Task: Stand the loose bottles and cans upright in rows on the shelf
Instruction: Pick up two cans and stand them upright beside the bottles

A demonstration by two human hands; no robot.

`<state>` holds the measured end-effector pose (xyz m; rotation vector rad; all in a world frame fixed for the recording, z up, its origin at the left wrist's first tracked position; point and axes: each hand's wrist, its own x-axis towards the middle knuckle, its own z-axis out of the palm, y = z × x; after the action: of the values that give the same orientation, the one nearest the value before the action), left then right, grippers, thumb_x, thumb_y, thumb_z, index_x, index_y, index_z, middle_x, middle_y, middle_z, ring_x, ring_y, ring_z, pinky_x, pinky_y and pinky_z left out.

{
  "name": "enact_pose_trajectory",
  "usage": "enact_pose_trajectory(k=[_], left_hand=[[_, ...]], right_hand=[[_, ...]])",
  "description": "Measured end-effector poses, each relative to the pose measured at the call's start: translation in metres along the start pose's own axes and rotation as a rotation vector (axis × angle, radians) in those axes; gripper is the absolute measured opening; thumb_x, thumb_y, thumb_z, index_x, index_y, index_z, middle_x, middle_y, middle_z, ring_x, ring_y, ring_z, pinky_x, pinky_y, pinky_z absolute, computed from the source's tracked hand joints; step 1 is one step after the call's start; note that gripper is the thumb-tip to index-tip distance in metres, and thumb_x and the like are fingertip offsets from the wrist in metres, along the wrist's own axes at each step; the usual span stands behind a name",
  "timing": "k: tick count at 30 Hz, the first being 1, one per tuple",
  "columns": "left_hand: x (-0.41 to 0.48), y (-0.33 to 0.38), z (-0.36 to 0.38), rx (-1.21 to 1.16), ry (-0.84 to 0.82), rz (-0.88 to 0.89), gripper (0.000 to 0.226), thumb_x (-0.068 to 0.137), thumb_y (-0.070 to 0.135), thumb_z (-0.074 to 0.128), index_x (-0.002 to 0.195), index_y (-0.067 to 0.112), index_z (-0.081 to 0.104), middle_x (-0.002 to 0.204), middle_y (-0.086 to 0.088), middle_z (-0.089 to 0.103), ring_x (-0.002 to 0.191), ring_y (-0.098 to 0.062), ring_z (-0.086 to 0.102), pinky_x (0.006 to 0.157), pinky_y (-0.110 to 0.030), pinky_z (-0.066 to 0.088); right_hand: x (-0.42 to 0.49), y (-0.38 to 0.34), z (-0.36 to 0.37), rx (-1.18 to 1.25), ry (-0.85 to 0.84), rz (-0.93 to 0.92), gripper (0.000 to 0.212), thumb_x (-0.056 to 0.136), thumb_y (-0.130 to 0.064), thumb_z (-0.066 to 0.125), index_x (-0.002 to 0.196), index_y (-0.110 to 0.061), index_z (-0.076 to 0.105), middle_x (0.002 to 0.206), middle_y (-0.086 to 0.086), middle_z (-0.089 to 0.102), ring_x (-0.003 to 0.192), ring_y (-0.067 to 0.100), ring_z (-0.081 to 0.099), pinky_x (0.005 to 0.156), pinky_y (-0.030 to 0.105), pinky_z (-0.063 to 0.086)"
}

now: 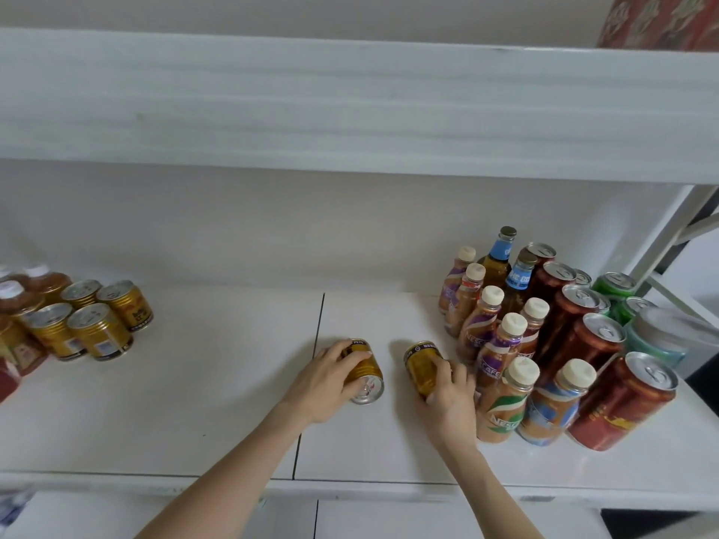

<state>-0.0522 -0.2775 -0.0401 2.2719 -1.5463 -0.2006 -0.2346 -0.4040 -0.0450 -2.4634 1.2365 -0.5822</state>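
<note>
Left of the coffee bottles (pixel 502 344), left hand (pixel 323 385) grips 1 ribbed gold can (pixel 369 377), right hand (pixel 451 398) grips a 2nd can (pixel 422 363)

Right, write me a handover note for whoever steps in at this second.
Left hand: grips the left gold can, lying on its side on the shelf.
Right hand: grips the right gold can, also on its side.
Done: upright gold cans in rows at far left; coffee bottles and red cans standing at right.
Left: stand these two up, probably beside the upright gold cans.
</note>
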Motion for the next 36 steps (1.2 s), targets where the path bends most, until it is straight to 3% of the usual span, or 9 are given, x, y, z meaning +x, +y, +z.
enact_pose_trajectory(k=[3,5,7,10,17,24,27,30,36], left_hand=[[-0.014,0.004,-0.008,-0.082,-0.025,-0.011,0.054,0.086,0.058,0.034,0.134,0.036,0.043,0.141,0.009,0.04,0.126,-0.016,0.046,0.105,-0.034,0.04],[-0.022,0.006,-0.013,-0.165,-0.048,-0.026,0.041,0.09,0.051,0.038,0.129,0.038,0.046,0.134,0.012,0.046,0.122,-0.011,0.048,0.103,-0.032,0.04],[-0.028,0.007,-0.015,-0.229,-0.085,-0.066,0.029,0.095,0.045,0.04,0.123,0.042,0.048,0.127,0.012,0.051,0.117,-0.01,0.051,0.1,-0.032,0.041],[-0.032,0.009,-0.016,-0.363,-0.135,-0.117,0.031,0.093,0.048,0.036,0.119,0.04,0.051,0.123,0.008,0.057,0.116,-0.01,0.051,0.101,-0.031,0.04],[-0.023,0.013,-0.028,-0.577,-0.185,-0.337,0.027,0.099,0.036,0.039,0.116,0.027,0.059,0.118,0.006,0.062,0.11,-0.015,0.054,0.095,-0.027,0.038],[-0.024,0.013,-0.024,-0.706,-0.161,-0.463,0.031,0.096,0.042,0.045,0.111,0.025,0.066,0.117,0.001,0.067,0.114,-0.016,0.058,0.106,-0.038,0.041],[-0.035,0.014,-0.022,-0.843,-0.11,-0.445,0.049,0.077,0.049,0.07,0.12,0.03,0.059,0.118,0.008,0.065,0.111,-0.009,0.059,0.097,-0.029,0.046],[-0.05,0.012,-0.005,-0.829,-0.092,-0.416,0.077,0.046,0.036,0.091,0.116,0.035,0.057,0.108,0.008,0.071,0.1,-0.007,0.067,0.091,-0.029,0.053],[-0.051,0.022,0.012,-0.733,0.113,-0.447,0.069,0.041,0.036,0.088,0.103,0.036,0.057,0.099,0.01,0.071,0.091,-0.008,0.067,0.082,-0.029,0.056]], right_hand=[[-0.011,-0.003,-0.006,0.079,0.031,-0.075,0.055,0.061,-0.015,0.08,0.111,-0.005,0.06,0.103,0.016,0.061,0.089,0.038,0.053,0.074,0.045,0.048],[-0.017,-0.007,-0.012,0.126,0.048,-0.101,0.058,0.059,-0.02,0.083,0.111,-0.006,0.06,0.103,0.014,0.062,0.09,0.036,0.053,0.076,0.04,0.047],[-0.022,-0.011,-0.019,0.156,0.038,-0.104,0.063,0.056,-0.02,0.082,0.113,-0.005,0.059,0.103,0.013,0.063,0.092,0.035,0.051,0.077,0.035,0.042],[-0.023,-0.016,-0.029,0.203,-0.015,-0.067,0.07,0.058,-0.023,0.08,0.121,-0.007,0.054,0.109,0.012,0.062,0.101,0.033,0.047,0.08,0.029,0.034],[-0.008,-0.026,-0.041,0.296,-0.126,-0.019,0.076,0.064,-0.022,0.076,0.132,-0.011,0.043,0.125,0.01,0.055,0.115,0.03,0.046,0.091,0.034,0.042],[-0.01,-0.019,-0.039,0.428,-0.13,0.001,0.078,0.069,-0.027,0.078,0.136,-0.014,0.04,0.13,0.004,0.055,0.116,0.021,0.053,0.096,0.033,0.046],[-0.018,-0.01,-0.037,0.518,-0.166,0.036,0.077,0.068,-0.022,0.081,0.134,-0.015,0.041,0.115,-0.006,0.057,0.107,0.012,0.054,0.088,0.02,0.04],[-0.027,-0.007,-0.03,0.597,-0.193,0.105,0.063,0.068,-0.021,0.082,0.118,-0.029,0.045,0.1,-0.013,0.06,0.096,0.011,0.059,0.073,0.012,0.042],[-0.028,-0.006,-0.021,0.656,-0.143,0.166,0.062,0.065,-0.016,0.084,0.11,-0.032,0.044,0.099,-0.013,0.061,0.09,0.009,0.06,0.082,0.025,0.047]])
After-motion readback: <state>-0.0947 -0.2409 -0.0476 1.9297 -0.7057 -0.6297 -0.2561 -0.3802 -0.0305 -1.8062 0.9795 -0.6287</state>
